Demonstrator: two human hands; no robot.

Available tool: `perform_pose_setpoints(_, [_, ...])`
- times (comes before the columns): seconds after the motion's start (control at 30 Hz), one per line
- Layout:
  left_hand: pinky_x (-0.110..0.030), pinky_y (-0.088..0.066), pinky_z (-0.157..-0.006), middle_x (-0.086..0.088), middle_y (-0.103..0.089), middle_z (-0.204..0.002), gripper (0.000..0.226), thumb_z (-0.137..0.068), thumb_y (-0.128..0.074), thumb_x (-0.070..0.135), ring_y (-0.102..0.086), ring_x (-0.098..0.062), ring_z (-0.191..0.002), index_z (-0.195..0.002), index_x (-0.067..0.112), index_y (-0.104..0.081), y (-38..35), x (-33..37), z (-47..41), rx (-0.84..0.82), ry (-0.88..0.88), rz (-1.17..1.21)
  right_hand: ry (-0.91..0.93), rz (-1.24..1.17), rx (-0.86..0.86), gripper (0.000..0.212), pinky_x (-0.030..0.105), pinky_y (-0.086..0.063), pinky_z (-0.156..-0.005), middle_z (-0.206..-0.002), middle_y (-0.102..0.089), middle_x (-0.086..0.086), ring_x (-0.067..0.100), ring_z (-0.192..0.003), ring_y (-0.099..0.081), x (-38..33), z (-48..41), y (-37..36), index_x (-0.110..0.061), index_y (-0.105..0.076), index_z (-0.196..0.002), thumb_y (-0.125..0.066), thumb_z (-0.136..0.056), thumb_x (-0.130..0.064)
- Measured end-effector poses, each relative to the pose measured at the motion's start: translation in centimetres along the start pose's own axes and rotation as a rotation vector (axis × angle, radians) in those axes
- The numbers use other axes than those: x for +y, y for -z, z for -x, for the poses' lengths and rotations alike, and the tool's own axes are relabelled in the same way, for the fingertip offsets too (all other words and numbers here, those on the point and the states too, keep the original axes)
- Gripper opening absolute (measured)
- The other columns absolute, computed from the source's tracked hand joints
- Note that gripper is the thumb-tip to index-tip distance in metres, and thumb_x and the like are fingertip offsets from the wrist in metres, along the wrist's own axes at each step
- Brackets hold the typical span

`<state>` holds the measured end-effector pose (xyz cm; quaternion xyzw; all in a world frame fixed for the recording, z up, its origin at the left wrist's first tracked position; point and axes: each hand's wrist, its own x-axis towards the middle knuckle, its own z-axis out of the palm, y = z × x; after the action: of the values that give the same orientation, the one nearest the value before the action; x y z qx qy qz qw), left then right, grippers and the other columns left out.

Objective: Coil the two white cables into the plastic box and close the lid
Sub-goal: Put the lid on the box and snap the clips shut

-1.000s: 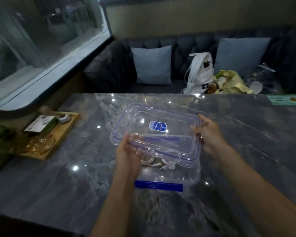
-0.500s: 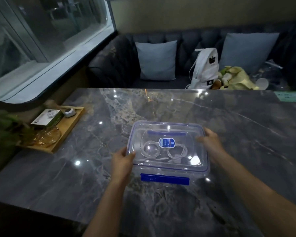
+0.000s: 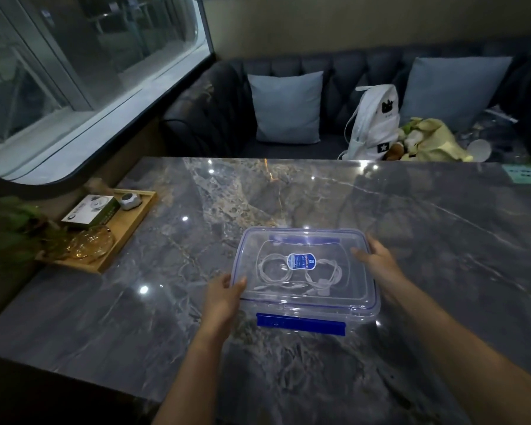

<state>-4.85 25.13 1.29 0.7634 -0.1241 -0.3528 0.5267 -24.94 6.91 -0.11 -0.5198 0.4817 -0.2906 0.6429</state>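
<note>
A clear plastic box (image 3: 362,312) with blue clips stands on the marble table. Its transparent lid (image 3: 354,271) lies flat on top, a blue label at its middle. Two coiled white cables (image 3: 273,269) show through the lid inside the box. My left hand (image 3: 224,297) grips the lid's left edge near the front corner. My right hand (image 3: 377,260) holds the lid's right edge. The front blue clip (image 3: 301,324) hangs down, unlatched.
A wooden tray (image 3: 129,231) at the table's left holds a small box, a glass dish and a round gadget. A green card (image 3: 528,174) lies at the far right. Behind the table a dark sofa carries cushions, a white backpack (image 3: 376,121) and a yellow bag.
The lid was held tilted above the box one second ago. Both hands have lowered it flat onto the box, and the camera has tipped downward.
</note>
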Motion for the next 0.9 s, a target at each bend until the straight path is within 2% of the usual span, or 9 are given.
perform_pose_setpoints(0.13, [-0.027,-0.049,-0.048,-0.008,-0.062,-0.074,0.030,-0.086,-0.059,0.039,-0.059,-0.021,-0.063,-0.083,0.009,-0.059,0.9,-0.4,0.0,-0.030,0.154,-0.125,0.042,0.015,-0.080,0.034,0.028,-0.054,-0.062,-0.097,-0.063,-0.004,0.014,-0.085,-0.065,0.5,0.6,0.2,-0.033,-0.046,-0.116,-0.059,-0.085,-0.035])
perform_pose_setpoints(0.23, [-0.021,-0.047,-0.038,-0.010,-0.058,-0.062,0.033,-0.088,-0.057,0.037,-0.053,-0.018,-0.050,-0.072,0.009,-0.059,1.3,-0.6,-0.1,-0.064,0.116,-0.140,0.047,0.012,-0.067,0.037,0.025,-0.054,-0.059,-0.100,-0.062,-0.002,0.015,-0.086,-0.065,0.8,0.7,0.1,-0.030,-0.045,-0.122,-0.056,-0.087,-0.035])
perform_pose_setpoints(0.33, [-0.026,-0.050,-0.046,-0.012,-0.060,-0.070,0.029,-0.090,-0.055,0.031,-0.056,-0.021,-0.058,-0.083,0.003,-0.060,1.4,-0.3,-0.2,-0.106,0.132,-0.142,0.043,0.019,-0.051,0.036,0.022,-0.055,-0.051,-0.097,-0.062,-0.003,0.015,-0.082,-0.066,0.9,0.6,-0.1,-0.033,-0.043,-0.120,-0.056,-0.087,-0.036])
perform_pose_setpoints(0.4, [-0.029,-0.051,-0.051,-0.013,-0.060,-0.072,0.026,-0.092,-0.054,0.025,-0.057,-0.023,-0.062,-0.089,0.000,-0.059,1.6,-0.2,-0.3,-0.130,0.161,-0.140,0.031,0.017,-0.052,0.039,0.026,-0.055,-0.055,-0.097,-0.061,-0.003,0.017,-0.083,-0.065,1.1,0.5,-0.1,-0.035,-0.041,-0.121,-0.058,-0.086,-0.036])
perform_pose_setpoints(0.53, [-0.028,-0.050,-0.051,-0.012,-0.056,-0.066,0.024,-0.092,-0.054,0.021,-0.055,-0.022,-0.058,-0.075,0.004,-0.055,1.7,-0.2,-0.5,-0.135,0.186,-0.186,0.023,-0.022,-0.051,0.045,0.031,-0.056,-0.063,-0.105,-0.062,0.002,0.019,-0.088,-0.065,1.9,0.0,0.2,-0.026,-0.043,-0.125,-0.062,-0.084,-0.032])
perform_pose_setpoints(0.63, [-0.027,-0.049,-0.053,-0.011,-0.057,-0.066,0.025,-0.091,-0.056,0.024,-0.055,-0.021,-0.059,-0.073,0.006,-0.056,1.8,-0.3,-0.8,-0.133,0.170,-0.214,0.009,-0.065,-0.010,0.042,0.033,-0.056,-0.065,-0.102,-0.063,0.002,0.020,-0.086,-0.066,2.2,-0.2,0.1,-0.023,-0.046,-0.120,-0.064,-0.083,-0.030])
perform_pose_setpoints(0.77, [-0.038,-0.051,-0.078,-0.016,-0.065,-0.093,0.034,-0.088,-0.059,0.032,-0.062,-0.028,-0.084,-0.100,0.000,-0.060,1.6,-0.1,-1.6,-0.106,0.154,-0.196,-0.010,-0.061,0.042,0.033,0.023,-0.051,-0.049,-0.087,-0.063,-0.003,0.013,-0.073,-0.065,1.9,-0.6,0.0,-0.021,-0.048,-0.108,-0.063,-0.082,-0.035])
perform_pose_setpoints(0.83, [-0.036,-0.053,-0.070,-0.016,-0.062,-0.103,0.037,-0.088,-0.060,0.031,-0.062,-0.028,-0.086,-0.109,0.002,-0.053,1.2,0.0,-1.9,-0.062,0.132,-0.177,-0.035,-0.037,0.063,0.033,0.025,-0.049,-0.050,-0.086,-0.062,-0.001,0.015,-0.073,-0.064,1.7,-1.0,-0.1,-0.019,-0.048,-0.106,-0.061,-0.082,-0.038])
perform_pose_setpoints(0.9, [-0.035,-0.052,-0.065,-0.015,-0.062,-0.099,0.028,-0.088,-0.061,0.028,-0.061,-0.025,-0.078,-0.102,0.004,-0.052,0.9,0.2,-2.1,-0.052,0.091,-0.225,-0.058,-0.007,0.080,0.032,0.026,-0.048,-0.049,-0.085,-0.062,0.002,0.017,-0.072,-0.064,1.5,-1.5,-0.1,-0.016,-0.050,-0.101,-0.061,-0.083,-0.039])
